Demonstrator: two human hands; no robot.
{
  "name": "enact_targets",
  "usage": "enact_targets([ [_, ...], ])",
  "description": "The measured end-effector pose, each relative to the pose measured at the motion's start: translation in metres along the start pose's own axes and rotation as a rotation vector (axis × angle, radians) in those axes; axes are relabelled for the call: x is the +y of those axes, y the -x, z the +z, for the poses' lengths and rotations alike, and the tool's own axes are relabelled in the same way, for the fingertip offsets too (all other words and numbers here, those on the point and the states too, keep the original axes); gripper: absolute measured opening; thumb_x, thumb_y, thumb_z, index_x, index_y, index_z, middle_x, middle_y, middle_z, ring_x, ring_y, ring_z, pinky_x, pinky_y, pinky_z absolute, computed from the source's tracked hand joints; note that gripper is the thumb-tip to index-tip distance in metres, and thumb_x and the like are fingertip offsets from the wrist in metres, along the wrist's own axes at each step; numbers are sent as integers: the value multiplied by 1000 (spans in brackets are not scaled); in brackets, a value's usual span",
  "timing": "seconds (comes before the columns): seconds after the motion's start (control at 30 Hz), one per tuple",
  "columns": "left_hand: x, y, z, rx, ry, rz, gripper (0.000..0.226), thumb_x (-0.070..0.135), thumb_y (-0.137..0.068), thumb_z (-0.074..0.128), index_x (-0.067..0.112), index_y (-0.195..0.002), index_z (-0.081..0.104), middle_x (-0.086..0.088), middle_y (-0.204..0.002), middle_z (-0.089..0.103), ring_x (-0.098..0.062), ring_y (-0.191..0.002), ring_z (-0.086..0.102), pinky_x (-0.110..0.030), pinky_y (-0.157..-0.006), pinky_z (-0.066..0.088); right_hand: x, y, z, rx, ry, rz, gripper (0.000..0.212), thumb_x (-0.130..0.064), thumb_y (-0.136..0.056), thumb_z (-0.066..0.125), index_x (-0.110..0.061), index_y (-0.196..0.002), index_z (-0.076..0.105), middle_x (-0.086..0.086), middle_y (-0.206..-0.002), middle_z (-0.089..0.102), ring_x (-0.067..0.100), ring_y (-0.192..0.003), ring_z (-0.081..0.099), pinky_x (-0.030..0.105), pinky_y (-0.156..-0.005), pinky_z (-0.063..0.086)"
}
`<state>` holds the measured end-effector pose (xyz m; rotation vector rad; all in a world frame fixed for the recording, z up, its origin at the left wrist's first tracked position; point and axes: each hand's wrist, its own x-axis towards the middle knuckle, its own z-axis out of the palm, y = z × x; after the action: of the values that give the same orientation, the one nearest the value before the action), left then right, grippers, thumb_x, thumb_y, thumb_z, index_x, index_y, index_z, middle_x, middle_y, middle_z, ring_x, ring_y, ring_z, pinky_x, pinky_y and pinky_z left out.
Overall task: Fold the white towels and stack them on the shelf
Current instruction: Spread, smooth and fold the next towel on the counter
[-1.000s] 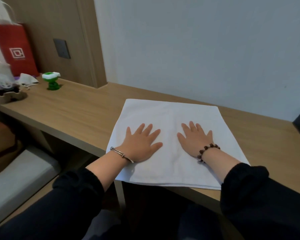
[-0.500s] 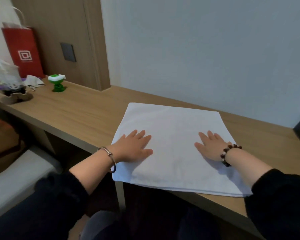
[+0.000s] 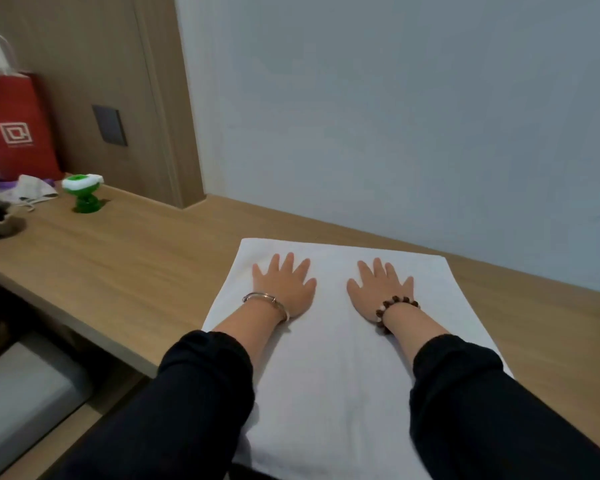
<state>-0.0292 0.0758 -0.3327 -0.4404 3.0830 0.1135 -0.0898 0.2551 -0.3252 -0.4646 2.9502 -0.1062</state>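
Starting nearest, two black sleeves [image 3: 205, 393] reach forward over the white towel [image 3: 329, 375], which lies flat on the wooden tabletop [image 3: 136, 271], its near end running out of the bottom of the view (the arms hide where it stops). Further along, the left hand [image 3: 286, 285], with a silver bangle [image 3: 265, 299] at the wrist, and the right hand [image 3: 378, 289], with a bead bracelet [image 3: 395, 304], rest palm down on the cloth, side by side but apart; the fingers [image 3: 288, 263] of both are straight and spread wide, pressing on the towel and gripping nothing. Just past the fingertips is the towel's far edge, straight and close to the wall.

The step looks like smoothing the cloth before a fold. The towel seems soft, light and limp, so it will likely sag wherever it is not supported; the two far corners, or the far edge pinched near each corner, seem the best places to take hold, so the edge can be carried over evenly; a one-handed lift would probably let it droop and crease.

Well off to the left stand a green toy [image 3: 84, 194] and a red paper bag [image 3: 14, 129] against a wood panel with a dark switch plate [image 3: 110, 125]; behind it all is the pale wall [image 3: 395, 116]; no shelf is in view.
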Motion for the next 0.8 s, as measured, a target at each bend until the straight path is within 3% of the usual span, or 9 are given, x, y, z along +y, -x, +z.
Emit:
enact_targets([
  [0.07, 3, -11, -7, 25, -6, 9, 51, 46, -93, 20, 33, -142, 26, 0, -155, 19, -27, -142, 14, -59, -104, 16, -5, -14, -12, -57, 17, 11, 62, -51, -95, 14, -27, -152, 3, 0, -161, -6, 24, -147, -1, 57, -113, 5],
  [0.13, 12, -24, -17, 73, -27, 63, 45, 41, -94, 23, 32, -137, 32, -1, -150, 25, -28, -139, 19, -59, -101, 21, -13, -25, -24, -38, -34, -7, 58, -41, -95, 19, -24, -150, 15, 3, -159, 12, 26, -143, 16, 56, -111, 15],
  [0.17, 16, -29, -19, 75, -41, 106, 47, 40, -97, 23, 33, -143, 26, 1, -155, 17, -28, -142, 12, -61, -104, 16, -16, -29, -23, 4, -53, -42, 56, -36, -95, 20, -25, -150, 17, 3, -158, 15, 26, -142, 18, 56, -112, 15],
  [0.23, 17, -38, -17, 22, -42, 145, 52, 43, -99, 18, 35, -149, 11, 7, -159, 1, -25, -146, -3, -60, -111, 4, -17, -32, -16, 38, -18, -115, 55, -35, -98, 16, -29, -152, 8, 0, -161, 3, 22, -147, 6, 55, -115, 5],
  [0.3, 9, -47, -10, -12, -2, 94, 55, 51, -97, 14, 38, -150, 6, 10, -160, -3, -21, -146, -5, -58, -113, -1, -10, -36, -7, 50, 5, -125, 55, -42, -99, 12, -34, -152, 3, -4, -161, -6, 18, -147, -4, 52, -116, -1],
  [0.4, -16, -56, -8, -7, -4, 11, 60, 60, -93, 13, 40, -149, 6, 11, -159, -2, -20, -146, -5, -57, -113, -1, 10, -46, -6, 70, -8, -33, 56, -49, -98, 11, -35, -152, 3, -5, -161, -7, 18, -147, -4, 51, -116, -2],
  [0.6, -88, -53, -12, -6, 31, -169, 62, 56, -95, 14, 29, -151, 7, 8, -160, -1, -19, -147, 0, -56, -115, 3, 60, -49, -10, 107, -4, 269, 63, -52, -95, 11, -27, -153, 7, 5, -161, -3, 22, -147, -1, 50, -116, 1],
  [0.73, -91, -40, -12, 30, 64, -254, 62, 50, -97, 16, 25, -152, 4, 8, -160, -4, -20, -146, -7, -55, -115, 1, 54, -44, -15, 110, -18, 324, 64, -50, -96, 11, -21, -153, 10, 11, -160, 0, 26, -147, 0, 50, -116, 2],
  [0.8, -82, -34, -18, 125, -17, -239, 59, 44, -98, 20, 23, -152, 5, 5, -160, -3, -22, -146, -6, -54, -115, 5, 46, -35, -22, 159, 20, 334, 62, -45, -98, 16, -16, -152, 15, 13, -160, 2, 28, -146, 5, 51, -116, 9],
])
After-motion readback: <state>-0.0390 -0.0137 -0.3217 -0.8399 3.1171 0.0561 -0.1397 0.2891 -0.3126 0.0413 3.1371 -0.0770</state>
